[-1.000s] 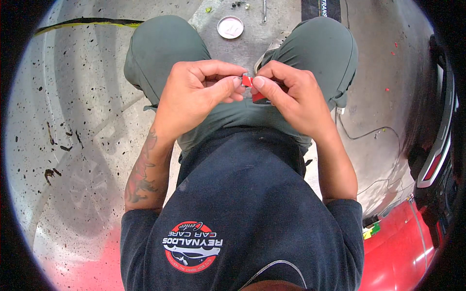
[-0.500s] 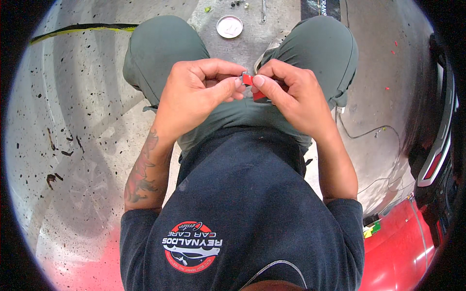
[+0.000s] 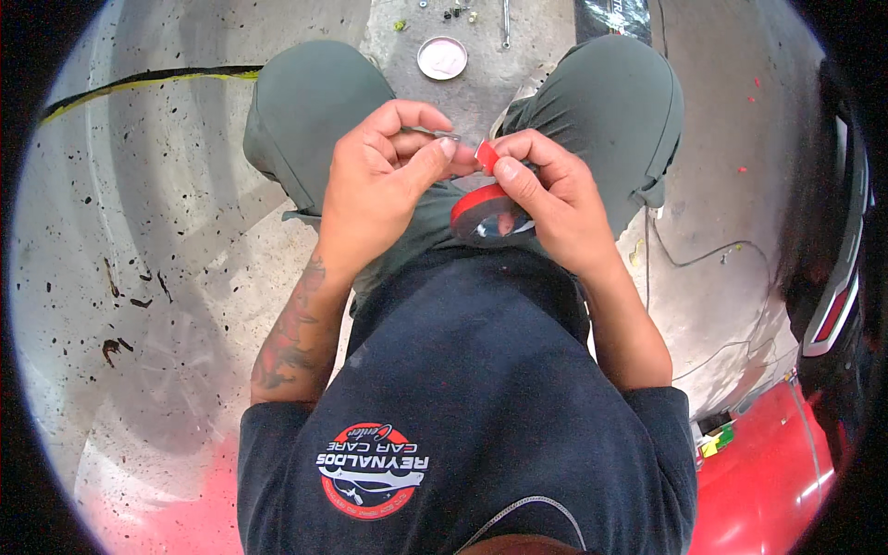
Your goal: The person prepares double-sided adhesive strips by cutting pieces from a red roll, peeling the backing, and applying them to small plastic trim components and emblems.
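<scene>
My left hand (image 3: 377,180) is closed, thumb against fingers, on a small thin grey piece (image 3: 448,136) whose kind I cannot make out. Just to its right, my right hand (image 3: 564,190) pinches the red free end (image 3: 486,155) of a tape roll between thumb and forefinger. Below that pinch hangs the roll of red-backed dark tape (image 3: 474,201), tilted, a fingertip showing through its core. The two hands are a short gap apart, above my lap.
Between my knees and beyond, a round white dish (image 3: 442,58) with pinkish contents sits on the concrete floor. Near it lie a metal rod-like tool (image 3: 506,23) and small dark parts (image 3: 455,14). A thin cable (image 3: 689,264) runs at right, near a dark vehicle part (image 3: 837,240).
My hands have moved apart, and the red tape end has separated from the piece in my left hand. The tape roll has swung into fuller view below my right hand.
</scene>
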Motion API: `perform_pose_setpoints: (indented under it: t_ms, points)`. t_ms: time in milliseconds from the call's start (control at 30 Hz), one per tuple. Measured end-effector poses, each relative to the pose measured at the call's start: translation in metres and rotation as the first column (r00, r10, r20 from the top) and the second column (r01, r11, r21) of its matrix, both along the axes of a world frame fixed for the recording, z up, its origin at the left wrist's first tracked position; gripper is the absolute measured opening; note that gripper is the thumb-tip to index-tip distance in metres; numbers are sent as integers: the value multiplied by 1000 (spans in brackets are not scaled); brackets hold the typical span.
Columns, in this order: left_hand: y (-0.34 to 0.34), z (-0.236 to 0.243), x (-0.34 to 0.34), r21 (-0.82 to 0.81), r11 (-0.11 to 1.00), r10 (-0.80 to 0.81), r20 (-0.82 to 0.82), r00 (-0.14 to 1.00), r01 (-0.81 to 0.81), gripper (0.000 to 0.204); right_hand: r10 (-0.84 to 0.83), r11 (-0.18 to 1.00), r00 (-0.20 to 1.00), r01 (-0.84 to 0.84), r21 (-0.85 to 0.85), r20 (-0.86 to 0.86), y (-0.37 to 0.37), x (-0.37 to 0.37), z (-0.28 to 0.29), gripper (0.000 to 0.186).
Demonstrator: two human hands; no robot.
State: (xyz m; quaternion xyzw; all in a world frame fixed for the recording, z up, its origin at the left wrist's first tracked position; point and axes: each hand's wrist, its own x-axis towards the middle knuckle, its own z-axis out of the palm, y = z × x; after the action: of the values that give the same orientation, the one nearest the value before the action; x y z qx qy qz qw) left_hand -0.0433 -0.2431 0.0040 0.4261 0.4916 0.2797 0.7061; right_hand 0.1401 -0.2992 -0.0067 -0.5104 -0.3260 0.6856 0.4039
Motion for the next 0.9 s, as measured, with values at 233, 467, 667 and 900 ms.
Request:
perform_pose_setpoints:
  t_ms: [233, 467, 667, 900]
  points:
    - [-12, -14, 7, 160, 983, 110, -101, 989, -93, 13, -114, 986, 986, 97, -138, -125, -5, -16, -1, 19]
    - [-20, -19, 10, -78, 967, 252, 132, 959, -244, 18, -193, 981, 981, 192, 33, 35, -9, -25, -15, 21]
    - [-21, -25, 7, -154, 962, 252, 198, 947, -224, 17, -135, 990, 983, 131, 43, 126, -10, -19, -16, 22]
    - [-20, -21, 7, -61, 984, 172, 82, 982, -167, 21, -137, 986, 963, 111, 123, 232, -9, -18, -24, 23]
